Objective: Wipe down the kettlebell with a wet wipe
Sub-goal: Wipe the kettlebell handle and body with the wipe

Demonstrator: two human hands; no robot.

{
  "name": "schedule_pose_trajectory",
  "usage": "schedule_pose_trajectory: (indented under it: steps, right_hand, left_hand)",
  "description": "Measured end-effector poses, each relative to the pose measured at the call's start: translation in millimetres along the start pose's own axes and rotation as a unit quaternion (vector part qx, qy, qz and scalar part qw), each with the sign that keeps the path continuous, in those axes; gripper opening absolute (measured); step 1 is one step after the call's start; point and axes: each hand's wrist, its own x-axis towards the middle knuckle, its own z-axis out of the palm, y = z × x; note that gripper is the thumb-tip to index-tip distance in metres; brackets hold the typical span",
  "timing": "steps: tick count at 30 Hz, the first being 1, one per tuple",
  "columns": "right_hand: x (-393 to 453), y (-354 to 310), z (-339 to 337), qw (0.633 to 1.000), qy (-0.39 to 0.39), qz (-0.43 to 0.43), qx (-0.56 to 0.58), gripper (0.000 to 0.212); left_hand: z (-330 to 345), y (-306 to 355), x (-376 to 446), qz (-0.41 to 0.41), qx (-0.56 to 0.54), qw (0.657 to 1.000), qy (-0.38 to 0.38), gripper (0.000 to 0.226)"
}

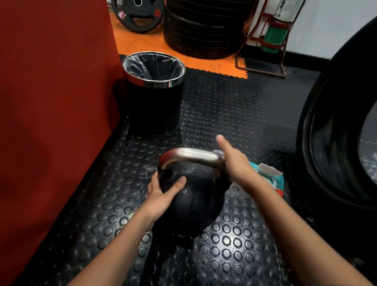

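A black kettlebell [196, 204] with a silver handle [191, 154] stands on the studded black floor mat. My left hand [162, 195] clasps the left side of its round body, thumb across the front. My right hand [233, 164] is wrapped over the right end of the handle, thumb sticking out toward the far side. A pale bit of wet wipe [217, 152] shows between that hand and the handle; the rest is hidden under the palm. Droplets glisten on the kettlebell's top.
A teal and white wipes pack [270, 177] with its lid flipped up lies just right of the kettlebell. A lined black bin [152, 94] stands behind it, against a red wall [37, 92]. A large tyre [328, 134] leans at the right; stacked tyres [203, 18] and a weight plate [137, 1] are farther back.
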Motion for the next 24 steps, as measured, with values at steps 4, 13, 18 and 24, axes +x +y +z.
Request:
schedule_pose_trajectory:
  steps: [4,13,18,24]
  right_hand:
    - [-24,-55,22,0.910,0.025,-0.180,-0.373,0.086]
    - [-49,11,60,0.879,0.207,-0.333,-0.270,0.066]
    - [-45,64,56,0.939,0.232,-0.243,-0.073,0.069]
    - [-33,23,29,0.968,0.176,-0.151,0.094,0.078]
  left_hand:
    - [3,1,0,0.013,-0.009,1.000,0.024,0.116]
    - [3,2,2,0.014,0.013,1.000,0.021,0.095]
    - [1,0,1,0.004,-0.012,1.000,0.015,0.116]
    - [1,-1,1,0.012,-0.014,1.000,0.007,0.102]
